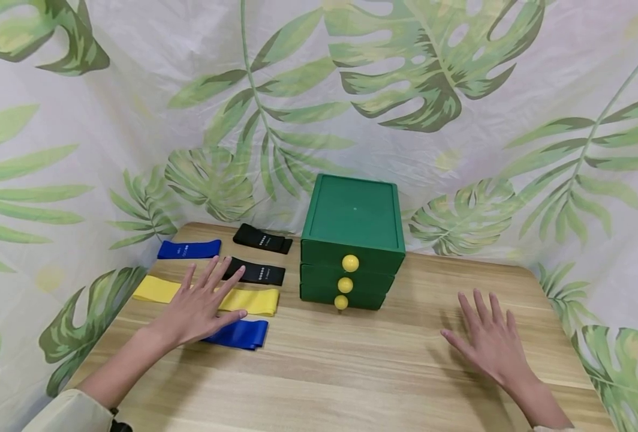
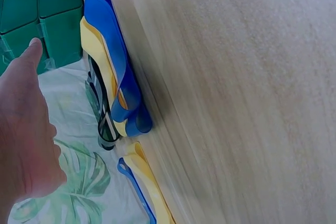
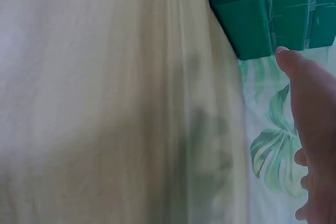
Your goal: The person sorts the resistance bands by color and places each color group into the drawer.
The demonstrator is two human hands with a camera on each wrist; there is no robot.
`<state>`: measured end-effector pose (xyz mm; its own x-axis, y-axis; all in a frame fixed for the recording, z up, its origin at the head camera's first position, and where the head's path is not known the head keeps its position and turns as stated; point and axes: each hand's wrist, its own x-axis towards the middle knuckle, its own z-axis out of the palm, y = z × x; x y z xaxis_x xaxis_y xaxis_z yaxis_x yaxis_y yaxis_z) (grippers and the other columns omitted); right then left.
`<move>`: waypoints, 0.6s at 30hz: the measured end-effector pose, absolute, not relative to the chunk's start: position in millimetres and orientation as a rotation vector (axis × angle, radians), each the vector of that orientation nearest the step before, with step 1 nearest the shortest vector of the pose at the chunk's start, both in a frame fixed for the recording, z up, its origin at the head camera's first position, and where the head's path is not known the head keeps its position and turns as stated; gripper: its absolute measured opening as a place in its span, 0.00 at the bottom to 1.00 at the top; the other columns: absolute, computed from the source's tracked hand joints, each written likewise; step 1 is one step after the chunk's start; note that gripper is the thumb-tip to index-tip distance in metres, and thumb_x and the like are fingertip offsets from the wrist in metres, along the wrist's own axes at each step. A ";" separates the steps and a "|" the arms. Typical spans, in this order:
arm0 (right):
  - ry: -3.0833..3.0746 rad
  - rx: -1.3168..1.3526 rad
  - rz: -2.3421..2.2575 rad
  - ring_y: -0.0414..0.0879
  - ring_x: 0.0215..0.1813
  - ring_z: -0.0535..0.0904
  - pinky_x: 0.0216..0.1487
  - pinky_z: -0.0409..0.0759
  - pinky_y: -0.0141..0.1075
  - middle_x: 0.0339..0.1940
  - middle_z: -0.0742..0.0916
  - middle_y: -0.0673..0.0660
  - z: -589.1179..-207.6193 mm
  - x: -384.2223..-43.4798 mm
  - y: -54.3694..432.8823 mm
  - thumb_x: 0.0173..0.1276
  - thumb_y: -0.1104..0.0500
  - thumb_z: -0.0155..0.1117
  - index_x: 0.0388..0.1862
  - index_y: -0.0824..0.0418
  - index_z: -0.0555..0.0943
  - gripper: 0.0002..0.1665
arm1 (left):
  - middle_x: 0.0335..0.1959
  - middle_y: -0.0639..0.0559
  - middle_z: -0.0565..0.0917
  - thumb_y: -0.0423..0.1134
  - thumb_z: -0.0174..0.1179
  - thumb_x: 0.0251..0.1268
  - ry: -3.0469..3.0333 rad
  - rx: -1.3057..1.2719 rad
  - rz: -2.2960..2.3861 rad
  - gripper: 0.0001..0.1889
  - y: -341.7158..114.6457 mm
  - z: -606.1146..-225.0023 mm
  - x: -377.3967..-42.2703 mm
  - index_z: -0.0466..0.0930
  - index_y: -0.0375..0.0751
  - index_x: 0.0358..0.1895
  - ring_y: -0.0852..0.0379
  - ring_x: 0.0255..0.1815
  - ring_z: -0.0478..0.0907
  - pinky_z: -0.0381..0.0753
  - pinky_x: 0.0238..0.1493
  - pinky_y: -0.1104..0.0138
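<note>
My left hand (image 1: pixel 197 309) is spread with straight fingers above several flat resistance bands at the left of the table. Beneath it lie a yellow band (image 1: pixel 254 300) and, nearer me, a blue band (image 1: pixel 243 334). Just past its fingertips is a black band (image 1: pixel 256 273), with another black band (image 1: pixel 262 239) farther back and a second blue band (image 1: pixel 189 249) at the far left. The hand covers part of the yellow and near blue bands. My right hand (image 1: pixel 494 345), fingers also spread, hovers over the right side of the wooden table, its shadow falling beside it. Neither hand holds anything.
A green three-drawer box (image 1: pixel 354 216) stands at the back middle of the table (image 1: pixel 340 384). Yellow round knobs (image 1: pixel 350 263) stick out from its drawer fronts. A leaf-printed cloth (image 1: pixel 297 120) hangs behind and along both sides of the table.
</note>
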<state>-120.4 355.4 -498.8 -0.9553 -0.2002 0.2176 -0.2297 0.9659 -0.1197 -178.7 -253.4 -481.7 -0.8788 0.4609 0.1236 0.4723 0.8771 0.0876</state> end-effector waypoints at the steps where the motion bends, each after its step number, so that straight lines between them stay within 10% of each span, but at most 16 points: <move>1: -2.909 0.328 0.216 0.79 0.82 0.51 0.69 0.52 0.83 0.82 0.63 0.76 -497.0 -121.6 354.3 0.74 0.30 0.61 0.86 0.60 0.59 0.55 | 0.87 0.35 0.49 0.73 0.52 0.74 -2.947 -0.741 -0.164 0.48 -252.3 -481.1 -179.2 0.53 0.49 0.87 0.35 0.88 0.39 0.31 0.81 0.32; 18: -2.842 0.480 0.289 0.73 0.86 0.46 0.73 0.53 0.77 0.86 0.58 0.70 -457.9 -149.1 333.1 0.76 0.34 0.63 0.88 0.58 0.56 0.53 | 0.87 0.41 0.53 0.68 0.57 0.75 -2.766 -0.905 -0.267 0.46 -228.7 -466.8 -176.6 0.52 0.51 0.87 0.38 0.86 0.51 0.44 0.86 0.45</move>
<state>-149.1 333.1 -457.9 -0.9160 -0.2959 0.2709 -0.3443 0.9264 -0.1524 -176.6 -228.7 -466.8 -0.7865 0.5592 0.2620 0.5990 0.7941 0.1033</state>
